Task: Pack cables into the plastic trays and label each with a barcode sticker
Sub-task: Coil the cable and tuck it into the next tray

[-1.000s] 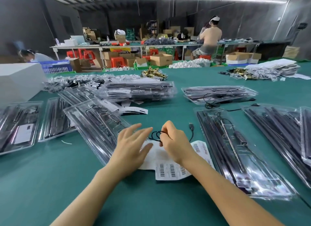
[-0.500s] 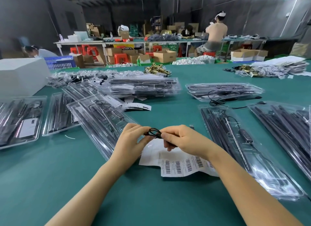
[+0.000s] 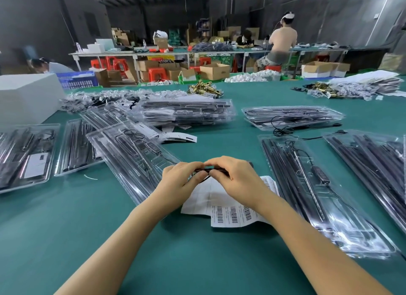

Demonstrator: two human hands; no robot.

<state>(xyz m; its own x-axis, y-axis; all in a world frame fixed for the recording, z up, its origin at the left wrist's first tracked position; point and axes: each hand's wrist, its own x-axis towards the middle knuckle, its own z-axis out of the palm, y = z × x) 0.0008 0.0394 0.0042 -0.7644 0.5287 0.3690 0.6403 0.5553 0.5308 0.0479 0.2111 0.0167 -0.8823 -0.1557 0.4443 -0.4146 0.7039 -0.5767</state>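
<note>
Two hands meet above the barcode sticker sheet [image 3: 228, 209]. Left hand [image 3: 180, 182] and right hand [image 3: 236, 178] both pinch a small black cable [image 3: 203, 174], just over the sheet. Clear plastic trays [image 3: 131, 158] lie on both sides of the sheet.

Barcodes only, no legible text

The sticker sheet [image 3: 232, 213] on the green counter [image 3: 66, 228] carries rows of black barcodes with small print beneath, too fine to read. A white label [image 3: 36, 165] inside the far-left tray [image 3: 13, 185] and a white card [image 3: 182, 138] bear dark marks, also illegible.
</note>
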